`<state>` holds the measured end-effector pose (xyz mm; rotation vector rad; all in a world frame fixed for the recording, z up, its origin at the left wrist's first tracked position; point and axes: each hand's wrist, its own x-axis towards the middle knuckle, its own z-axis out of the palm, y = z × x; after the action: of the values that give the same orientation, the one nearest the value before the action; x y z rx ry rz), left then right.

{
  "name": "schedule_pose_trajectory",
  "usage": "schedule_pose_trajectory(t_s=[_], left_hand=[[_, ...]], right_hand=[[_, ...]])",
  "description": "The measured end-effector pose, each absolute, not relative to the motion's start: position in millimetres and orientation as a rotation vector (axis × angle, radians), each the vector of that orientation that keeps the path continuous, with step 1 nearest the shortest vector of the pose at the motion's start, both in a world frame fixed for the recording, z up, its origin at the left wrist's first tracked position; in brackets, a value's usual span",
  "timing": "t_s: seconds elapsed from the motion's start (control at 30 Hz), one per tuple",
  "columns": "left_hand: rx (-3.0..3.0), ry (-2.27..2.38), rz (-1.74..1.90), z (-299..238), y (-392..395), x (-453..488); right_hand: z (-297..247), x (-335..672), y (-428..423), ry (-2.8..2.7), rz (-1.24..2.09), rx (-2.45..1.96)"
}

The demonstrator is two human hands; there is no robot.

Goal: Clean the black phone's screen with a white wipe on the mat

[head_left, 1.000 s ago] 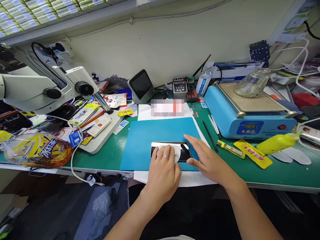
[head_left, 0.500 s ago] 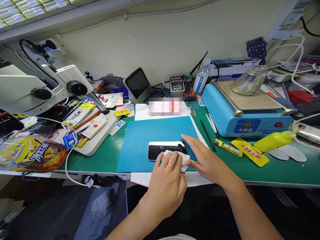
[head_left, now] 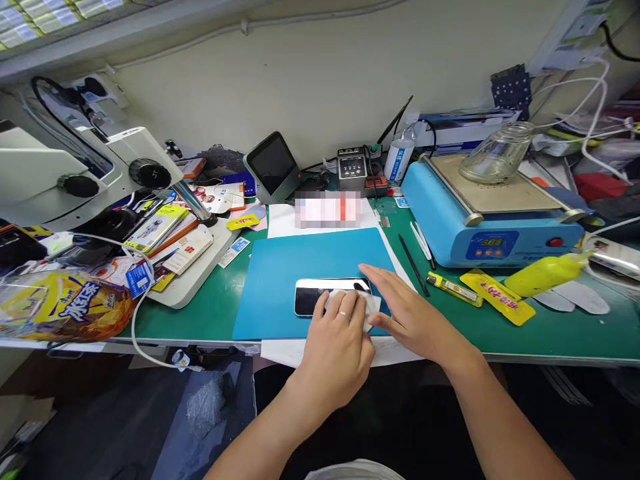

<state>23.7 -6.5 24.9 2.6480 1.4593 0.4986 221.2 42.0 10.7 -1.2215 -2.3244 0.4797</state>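
A smartphone (head_left: 306, 297) with a dark, glossy screen lies face up on a blue mat (head_left: 280, 257). My left hand (head_left: 336, 353), a ring on one finger, presses a white wipe (head_left: 373, 307) against the screen's lower right part. Its fingertips rest on the wipe, which sticks out to their right; much of it is hidden under the fingers. At the phone's right end is my right hand (head_left: 413, 317), fingers stretched out and thumb apart, holding nothing. Its thumb is close to the wipe's edge; whether they touch I cannot tell.
Right of the mat lie a black pen-like tool (head_left: 413, 265), a yellow-capped tube (head_left: 454, 289) and a yellow squeeze bottle (head_left: 545, 275). Behind them stands a blue heating plate (head_left: 440, 230) bearing a glass jar (head_left: 497, 153). A microscope (head_left: 150, 160) and a snack bag (head_left: 65, 307) are left.
My left fingers have slid the wipe a little farther up the screen, toward the phone's far edge. The right hand keeps its place beside the phone. The whole view has shifted slightly.
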Motion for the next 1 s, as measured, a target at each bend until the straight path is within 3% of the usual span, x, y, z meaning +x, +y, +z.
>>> schedule_pose_trajectory(t_s=[1.0], left_hand=[[2.582,1.697,0.468,19,-22,-28]], right_hand=[[8,221,43,-2.373,0.39,-1.262]])
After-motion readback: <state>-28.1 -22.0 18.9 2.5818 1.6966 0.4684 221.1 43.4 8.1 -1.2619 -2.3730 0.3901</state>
